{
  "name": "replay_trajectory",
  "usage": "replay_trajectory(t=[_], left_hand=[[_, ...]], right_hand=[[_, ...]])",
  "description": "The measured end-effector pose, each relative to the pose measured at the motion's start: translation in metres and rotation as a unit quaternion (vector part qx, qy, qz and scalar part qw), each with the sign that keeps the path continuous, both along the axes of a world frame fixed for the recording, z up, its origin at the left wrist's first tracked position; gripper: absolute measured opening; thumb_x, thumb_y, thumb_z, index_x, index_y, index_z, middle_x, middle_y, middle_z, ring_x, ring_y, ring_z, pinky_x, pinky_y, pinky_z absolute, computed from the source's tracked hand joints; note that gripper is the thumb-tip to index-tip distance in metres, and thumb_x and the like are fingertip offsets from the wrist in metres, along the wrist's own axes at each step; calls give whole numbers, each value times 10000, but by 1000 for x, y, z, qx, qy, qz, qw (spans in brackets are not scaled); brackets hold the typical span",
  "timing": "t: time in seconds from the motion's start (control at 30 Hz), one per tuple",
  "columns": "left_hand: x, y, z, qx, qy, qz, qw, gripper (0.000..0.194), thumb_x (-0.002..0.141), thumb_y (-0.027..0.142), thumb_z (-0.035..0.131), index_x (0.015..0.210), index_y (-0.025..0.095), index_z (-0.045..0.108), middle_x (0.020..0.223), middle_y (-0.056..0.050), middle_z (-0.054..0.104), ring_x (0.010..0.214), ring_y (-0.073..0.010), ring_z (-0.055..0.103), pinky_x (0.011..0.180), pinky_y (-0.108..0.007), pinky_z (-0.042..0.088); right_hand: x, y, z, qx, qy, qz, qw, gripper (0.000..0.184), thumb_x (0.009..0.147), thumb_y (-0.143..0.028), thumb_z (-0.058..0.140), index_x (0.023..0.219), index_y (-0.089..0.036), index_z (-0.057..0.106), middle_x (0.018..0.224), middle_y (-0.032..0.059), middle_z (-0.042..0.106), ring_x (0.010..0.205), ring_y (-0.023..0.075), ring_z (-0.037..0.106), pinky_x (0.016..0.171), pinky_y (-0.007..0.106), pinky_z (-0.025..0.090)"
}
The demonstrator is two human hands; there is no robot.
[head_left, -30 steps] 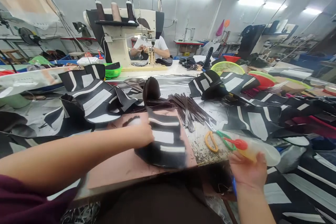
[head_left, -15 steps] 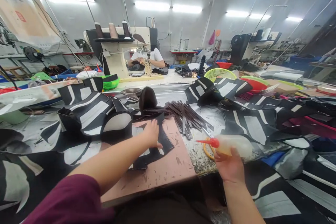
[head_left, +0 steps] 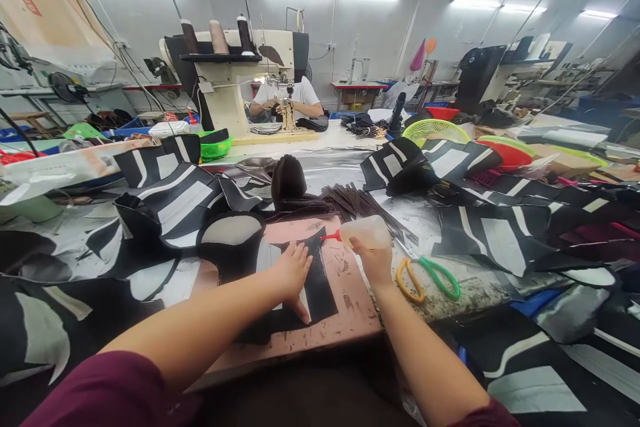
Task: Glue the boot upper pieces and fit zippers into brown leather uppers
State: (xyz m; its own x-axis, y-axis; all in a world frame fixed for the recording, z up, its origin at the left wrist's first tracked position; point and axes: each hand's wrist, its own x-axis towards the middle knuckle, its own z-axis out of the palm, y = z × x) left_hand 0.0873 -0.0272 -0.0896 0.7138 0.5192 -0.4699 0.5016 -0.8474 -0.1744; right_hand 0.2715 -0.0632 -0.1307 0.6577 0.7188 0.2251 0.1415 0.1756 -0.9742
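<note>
My left hand [head_left: 294, 277] lies flat, fingers stretched, on a black leather-like piece [head_left: 320, 293] with pale strips. That piece rests on a pinkish board [head_left: 355, 300] in front of me. In my right hand [head_left: 374, 260] is a translucent squeeze bottle [head_left: 369, 232] with a red nozzle, tilted on its side. Its nozzle tip points left and is at the upper right edge of the black piece; whether it touches is hard to tell. Right of my right wrist lie scissors [head_left: 439, 277] with one green and one orange handle loop.
Dark narrow strips [head_left: 357, 203] lie in a pile behind the board. More black pieces with white patches [head_left: 495, 237] cover both sides of the table. A sewing machine [head_left: 225, 93] stands across, with a person in a white shirt [head_left: 307, 97] behind it. A yellow basket [head_left: 435, 131] sits farther right.
My right hand has carried the bottle left, from beside the board to the black piece's edge. The scissors' green handle now shows. My left hand stays flat on the piece.
</note>
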Motion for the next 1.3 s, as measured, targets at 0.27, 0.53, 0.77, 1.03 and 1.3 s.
replay_trajectory(t=[0.27,0.53,0.77,1.03,1.3], left_hand=[[-2,4,-10,-9,-39,0,999,1183,442,720,618,1347,35,284,1408,-243,198,1322,-379,128,1068,-501,13],[-1,1,-5,-1,-4,-6,1000,1179,483,759,561,1353,21,267,1423,-231,161,1331,-367,108,1071,-486,8],[-2,4,-12,-16,-46,-5,999,1175,458,723,609,1347,29,279,1409,-243,205,1321,-378,140,1068,-501,8],[-1,5,-15,-20,-58,-1,998,1181,440,705,634,1346,34,284,1399,-246,239,1318,-385,143,1068,-503,-1],[5,3,-9,-10,-9,0,1000,1210,442,759,579,1347,16,275,1418,-238,183,1327,-368,127,1070,-487,3]], right_hand=[[2,1,-8,-72,-95,-78,990,626,484,-579,685,908,-161,491,904,142,613,908,310,566,762,427,438],[-8,-1,-6,-66,-96,-82,990,634,477,-593,683,909,-170,493,887,123,621,880,293,573,760,414,446],[-4,-2,-20,-54,-74,-23,996,623,533,-535,701,1001,-167,520,938,99,633,857,262,595,749,410,478],[5,-22,-19,-41,-58,24,997,628,560,-520,707,1030,-141,534,885,86,643,817,256,601,693,419,512],[11,-56,-10,-63,-25,67,995,522,533,-494,733,881,-136,583,906,133,646,841,285,610,764,448,502]])
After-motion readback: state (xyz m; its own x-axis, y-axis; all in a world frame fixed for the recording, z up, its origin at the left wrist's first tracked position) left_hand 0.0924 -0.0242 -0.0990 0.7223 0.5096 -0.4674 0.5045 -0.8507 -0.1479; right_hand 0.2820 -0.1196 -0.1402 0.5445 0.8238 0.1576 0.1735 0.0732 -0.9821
